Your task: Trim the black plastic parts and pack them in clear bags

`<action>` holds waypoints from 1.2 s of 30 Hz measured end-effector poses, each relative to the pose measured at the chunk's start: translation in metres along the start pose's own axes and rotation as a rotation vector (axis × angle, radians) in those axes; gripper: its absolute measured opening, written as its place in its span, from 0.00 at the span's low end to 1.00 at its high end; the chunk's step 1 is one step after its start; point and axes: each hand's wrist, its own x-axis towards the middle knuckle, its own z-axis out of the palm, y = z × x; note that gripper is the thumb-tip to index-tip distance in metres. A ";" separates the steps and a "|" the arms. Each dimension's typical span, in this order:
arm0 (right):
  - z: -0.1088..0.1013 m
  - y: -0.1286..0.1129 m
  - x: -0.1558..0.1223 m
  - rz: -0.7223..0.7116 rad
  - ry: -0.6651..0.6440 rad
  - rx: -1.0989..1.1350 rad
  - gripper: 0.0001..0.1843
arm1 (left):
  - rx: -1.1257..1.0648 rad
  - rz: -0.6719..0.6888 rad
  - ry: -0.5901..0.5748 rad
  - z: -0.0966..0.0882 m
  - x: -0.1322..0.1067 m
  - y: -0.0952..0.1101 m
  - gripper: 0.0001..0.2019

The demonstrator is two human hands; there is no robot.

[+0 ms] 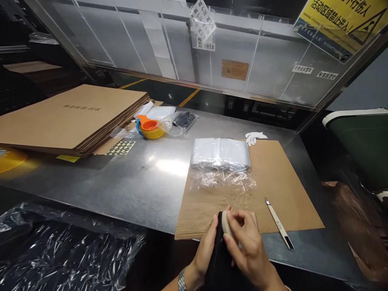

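Observation:
Both of my hands meet at the near edge of the metal table [145, 182], over the front of a brown cardboard sheet [281, 178]. My left hand [206, 250] wraps round a black cloth item [220, 262] from the left. My right hand [248, 246] pinches the top of that item, where a pale round piece [226, 224] shows between the fingers. A stack of clear plastic bags [221, 155] lies on the cardboard just beyond my hands. A thin white craft knife [279, 222] rests on the cardboard to the right of my right hand.
A stack of flat cardboard sheets [69, 117] fills the far left. Near it are a sheet of round stickers [120, 148], an orange and yellow tape dispenser [150, 127], a bagged black item [182, 120] and a white glove [254, 138]. Black goods in plastic wrap [60, 250] sit at lower left.

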 end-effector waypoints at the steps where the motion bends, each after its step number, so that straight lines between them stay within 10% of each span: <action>1: 0.003 -0.003 0.000 -0.051 -0.026 0.006 0.28 | -0.005 0.035 0.018 0.000 0.001 -0.001 0.19; 9: -0.016 0.022 -0.011 0.008 -0.069 -0.016 0.28 | 0.048 -0.460 -0.139 -0.019 0.004 -0.015 0.40; 16: -0.016 0.009 0.003 -0.005 -0.102 -0.132 0.23 | 0.158 0.014 0.081 -0.001 0.003 -0.004 0.22; 21: -0.002 -0.018 -0.001 -0.102 -0.214 -0.211 0.20 | -0.026 -0.121 0.123 -0.002 0.009 0.001 0.27; 29: 0.019 -0.018 -0.038 -0.117 0.051 -0.042 0.29 | -0.378 -0.247 -0.147 -0.005 0.016 0.002 0.23; 36: 0.024 -0.015 -0.048 -0.079 0.122 -0.031 0.32 | -0.642 -0.284 0.072 -0.007 0.022 -0.001 0.17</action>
